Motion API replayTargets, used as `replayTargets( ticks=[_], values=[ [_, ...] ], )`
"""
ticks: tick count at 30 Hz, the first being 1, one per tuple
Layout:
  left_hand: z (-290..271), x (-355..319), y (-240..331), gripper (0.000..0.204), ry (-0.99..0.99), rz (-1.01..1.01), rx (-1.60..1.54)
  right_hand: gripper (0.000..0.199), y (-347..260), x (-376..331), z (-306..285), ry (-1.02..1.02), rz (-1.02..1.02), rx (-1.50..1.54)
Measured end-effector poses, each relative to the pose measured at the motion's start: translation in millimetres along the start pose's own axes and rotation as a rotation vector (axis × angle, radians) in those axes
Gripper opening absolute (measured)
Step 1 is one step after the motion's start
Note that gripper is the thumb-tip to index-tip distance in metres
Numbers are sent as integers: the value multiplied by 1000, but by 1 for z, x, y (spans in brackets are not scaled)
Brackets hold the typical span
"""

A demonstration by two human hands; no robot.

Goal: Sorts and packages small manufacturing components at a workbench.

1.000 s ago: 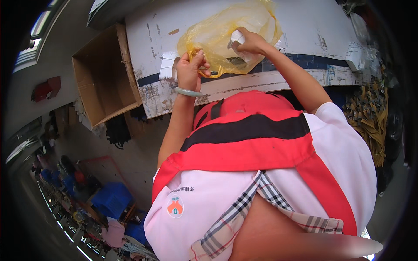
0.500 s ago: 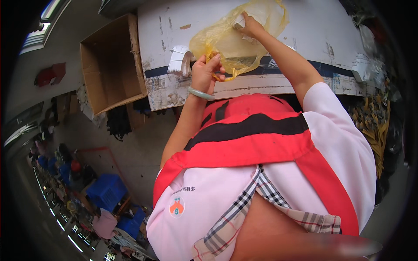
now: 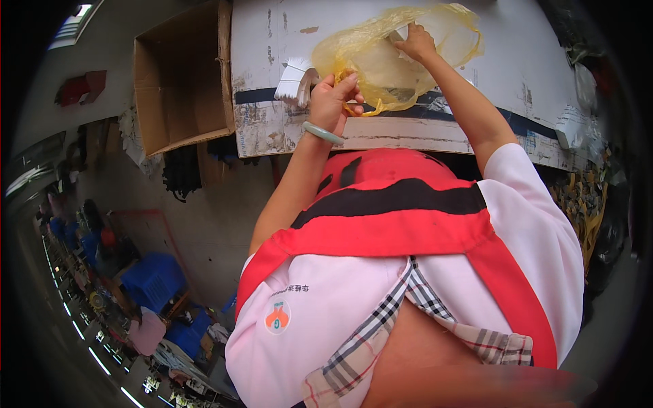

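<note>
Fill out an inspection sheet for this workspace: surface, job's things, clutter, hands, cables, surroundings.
Surface: white table, scuffed and stained, dark stripe near its front edge.
Job's things: yellow bag lying on the table, translucent; white piece at the right fingertips.
Clutter: white stack beside the left hand; crumpled plastic at the table's right end.
Hands: left hand grips the bag's near edge, bangle on the wrist; right hand reaches into the bag's far side.
Cables: nothing seen.
Surroundings: open cardboard box left of the table; blue crates on the floor lower left.
</note>
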State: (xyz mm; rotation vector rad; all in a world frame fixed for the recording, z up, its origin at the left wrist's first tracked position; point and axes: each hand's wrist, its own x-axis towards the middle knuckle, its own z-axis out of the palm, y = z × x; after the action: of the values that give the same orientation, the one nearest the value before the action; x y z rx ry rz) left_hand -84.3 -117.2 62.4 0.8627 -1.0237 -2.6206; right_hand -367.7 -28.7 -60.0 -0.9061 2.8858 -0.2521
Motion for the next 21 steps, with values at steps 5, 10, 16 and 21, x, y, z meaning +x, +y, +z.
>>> replayTargets(
  ticks=[5, 10, 16, 21],
  values=[
    [-13, -9, 8, 28, -56, 54, 61, 42, -48, -42, -83, -109, -209, 217],
    [-88, 0, 32, 49, 324, 533, 777, 18, -93, -136, -161, 8, -369, 915],
    [-193, 89, 31, 56, 422, 442, 1036, 55, -184, -191, -67, -859, -156, 1232],
    [-200, 113, 14, 64, 358, -129, 654, 92, -196, -138, 35, -627, 106, 1046]
  ],
)
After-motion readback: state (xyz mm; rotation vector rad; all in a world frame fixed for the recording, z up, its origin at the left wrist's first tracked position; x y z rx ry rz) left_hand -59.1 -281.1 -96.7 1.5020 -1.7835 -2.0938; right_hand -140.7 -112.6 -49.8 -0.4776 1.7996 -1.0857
